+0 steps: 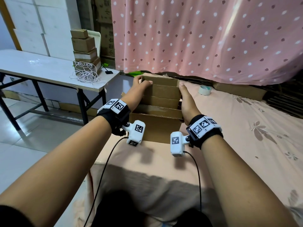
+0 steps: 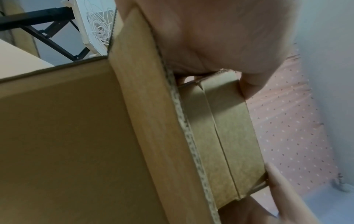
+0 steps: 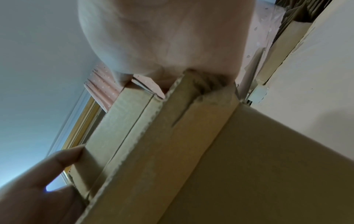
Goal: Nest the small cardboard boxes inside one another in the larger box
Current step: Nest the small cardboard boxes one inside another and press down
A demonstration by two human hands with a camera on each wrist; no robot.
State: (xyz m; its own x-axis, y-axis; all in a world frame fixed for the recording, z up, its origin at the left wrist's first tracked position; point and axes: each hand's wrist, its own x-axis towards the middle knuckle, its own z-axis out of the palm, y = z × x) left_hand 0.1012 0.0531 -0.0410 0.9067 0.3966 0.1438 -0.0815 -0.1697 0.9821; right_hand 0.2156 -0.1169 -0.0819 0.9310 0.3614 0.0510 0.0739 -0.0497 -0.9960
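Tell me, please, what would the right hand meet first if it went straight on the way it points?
Probably the hem of the pink curtain, just past the right hand; depth is unclear.

The boxes [image 1: 161,102] are plain brown cardboard, same as the stack [image 1: 84,46] on the white tabletop [image 1: 41,66] — black legs [image 1: 37,95] under it, a white cord [image 1: 85,76] on top. The curtain [image 1: 205,38] is pink with white dots and dark red specks. The bed sheet [image 1: 229,115] is peach with grey-brown flowers — the wristbands [image 1: 105,117] black, their markers [image 1: 119,106] black-and-white squares.
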